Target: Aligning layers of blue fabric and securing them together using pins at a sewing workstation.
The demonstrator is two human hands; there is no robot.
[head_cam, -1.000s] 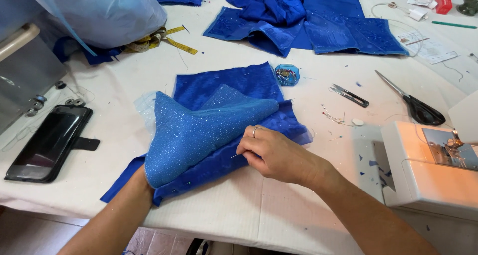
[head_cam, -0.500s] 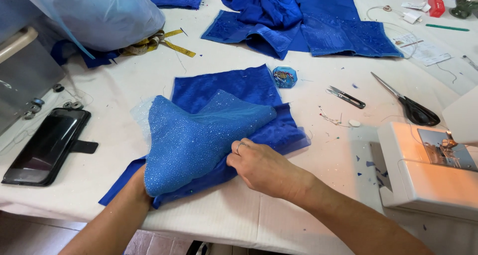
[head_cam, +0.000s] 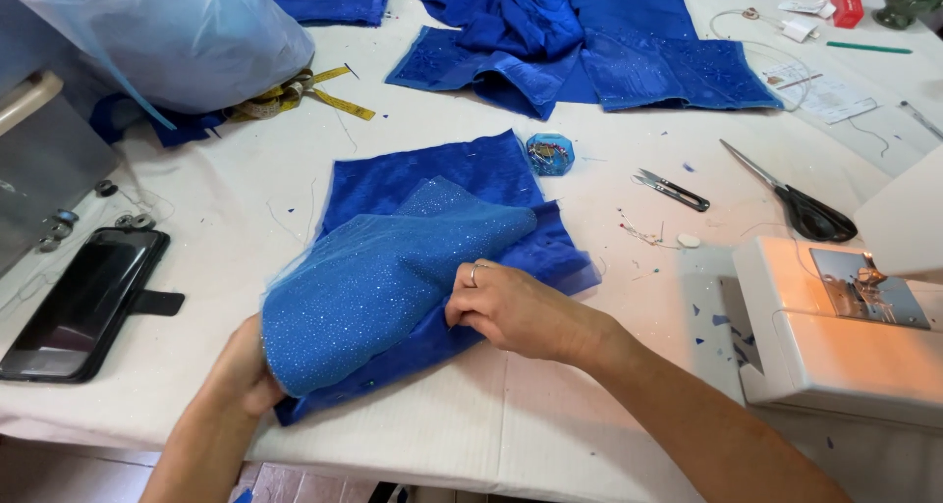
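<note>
We pinch the sparkly blue cloth (head_cam: 393,277) in the middle of the white table (head_cam: 550,434) with our right hand (head_cam: 516,311); our left hand (head_cam: 241,370) grips its near corner

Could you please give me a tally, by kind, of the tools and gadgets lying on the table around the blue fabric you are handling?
Scissors: 1
Thread snips: 1
Tape measure: 1
Pin box: 1
Phone: 1
Sewing machine: 1
Total: 6
</note>
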